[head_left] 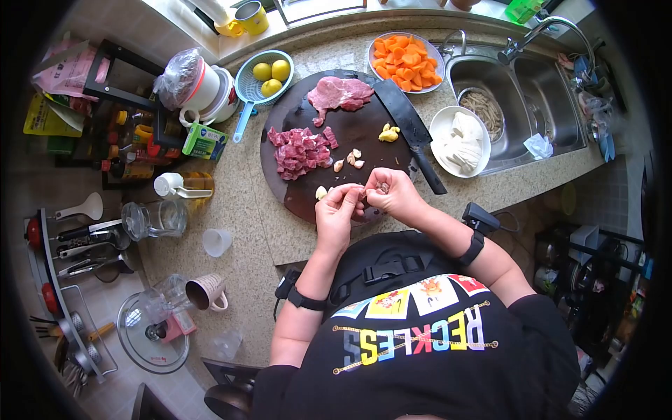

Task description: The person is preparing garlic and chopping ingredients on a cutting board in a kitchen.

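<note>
My left hand (337,213) and my right hand (396,194) meet over the near edge of a round dark cutting board (343,131). Their fingertips pinch together on a small garlic clove, mostly hidden by the fingers. Papery brownish bits show in the curl of my right fingers. Beside my left hand lies a pale peeled clove (321,192). Several unpeeled garlic cloves (339,166) rest farther up the board, near diced red meat (299,152), a larger slab of meat (339,95) and yellowish ginger pieces (389,133). A cleaver (404,115) lies along the board's right side.
Sliced carrots fill a plate (440,71) at the back. White pieces sit in a bowl (436,143) beside the double sink (519,89). A blue colander (243,89) holds yellow-green fruits. Bottles, a glass jar (168,218), a mug (203,294) and a glass lid (131,334) stand left.
</note>
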Action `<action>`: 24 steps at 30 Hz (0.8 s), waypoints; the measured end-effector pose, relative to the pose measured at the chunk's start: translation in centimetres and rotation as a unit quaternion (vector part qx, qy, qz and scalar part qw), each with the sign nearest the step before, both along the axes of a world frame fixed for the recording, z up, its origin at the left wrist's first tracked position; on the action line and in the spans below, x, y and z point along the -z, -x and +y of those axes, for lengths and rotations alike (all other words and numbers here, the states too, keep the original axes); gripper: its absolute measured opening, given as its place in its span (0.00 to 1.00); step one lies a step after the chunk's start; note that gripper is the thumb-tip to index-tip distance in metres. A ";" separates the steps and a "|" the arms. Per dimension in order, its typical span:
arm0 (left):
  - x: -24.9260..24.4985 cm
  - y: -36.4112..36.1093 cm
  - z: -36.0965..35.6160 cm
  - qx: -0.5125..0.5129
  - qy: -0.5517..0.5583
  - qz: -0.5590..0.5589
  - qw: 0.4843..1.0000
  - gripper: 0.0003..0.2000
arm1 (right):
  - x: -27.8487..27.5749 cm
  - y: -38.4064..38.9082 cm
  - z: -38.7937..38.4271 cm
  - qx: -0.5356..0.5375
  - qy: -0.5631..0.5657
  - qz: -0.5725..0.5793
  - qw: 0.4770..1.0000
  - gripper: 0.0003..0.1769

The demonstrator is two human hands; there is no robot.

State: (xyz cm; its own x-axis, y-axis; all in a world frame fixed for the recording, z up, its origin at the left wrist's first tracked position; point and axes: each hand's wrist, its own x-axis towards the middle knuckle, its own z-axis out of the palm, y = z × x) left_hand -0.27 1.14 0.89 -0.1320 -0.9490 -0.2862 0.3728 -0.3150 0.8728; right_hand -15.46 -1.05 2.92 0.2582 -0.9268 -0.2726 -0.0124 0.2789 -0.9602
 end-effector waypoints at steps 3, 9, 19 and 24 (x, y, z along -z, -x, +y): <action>0.4 0.1 -0.1 -0.012 -0.115 0.206 0.972 0.08 | -0.8 -0.2 0.0 0.010 -0.052 -0.047 0.997 0.05; 0.6 0.0 -0.1 -0.039 -0.167 0.233 0.957 0.08 | -0.2 -0.2 0.0 0.027 -0.052 0.016 0.998 0.05; 0.1 -0.2 -0.2 -0.053 -0.086 0.052 0.994 0.06 | -0.3 0.0 -0.3 -0.026 0.119 0.173 0.977 0.07; -0.3 -0.4 -0.6 0.002 -0.118 -0.006 0.993 0.06 | -0.2 0.3 -0.2 -0.056 0.186 0.202 0.960 0.06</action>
State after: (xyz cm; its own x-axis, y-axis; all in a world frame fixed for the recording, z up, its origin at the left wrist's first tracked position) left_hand 0.10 0.57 1.16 -0.1307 -0.8548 -0.5022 0.3603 -0.5129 0.7792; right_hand -15.76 -1.28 3.11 0.3051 -0.9519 -0.0263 -0.4139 -0.1077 -0.9039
